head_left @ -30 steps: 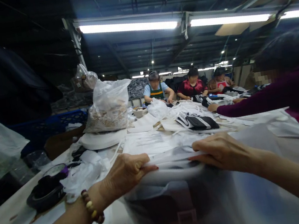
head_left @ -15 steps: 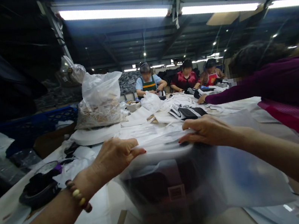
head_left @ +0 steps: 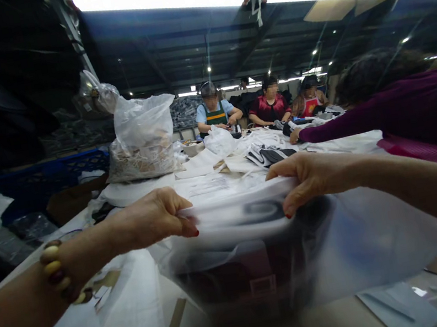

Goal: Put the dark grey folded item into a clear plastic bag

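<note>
A clear plastic bag [head_left: 342, 254] with a dark folded garment [head_left: 238, 283] inside lies right in front of me on the table. My left hand [head_left: 148, 220] pinches the bag's folded white top edge [head_left: 235, 211] at its left end. At the right end of that edge my right hand [head_left: 313, 175] grips it with thumb under and fingers over. A bead bracelet [head_left: 58, 271] is on my left wrist. The bag is blurred by motion.
A person in a dark purple sleeve [head_left: 394, 112] reaches across the table on my right. Three more people [head_left: 270, 107] work at the far end. A full plastic sack [head_left: 141, 140], white sheets [head_left: 114, 315] and black-and-white garments [head_left: 271, 152] cover the table.
Both hands have lifted the bag's top edge up off the table and toward me, and the grip has tightened. My view has tilted, so the black tool at left is now hidden.
</note>
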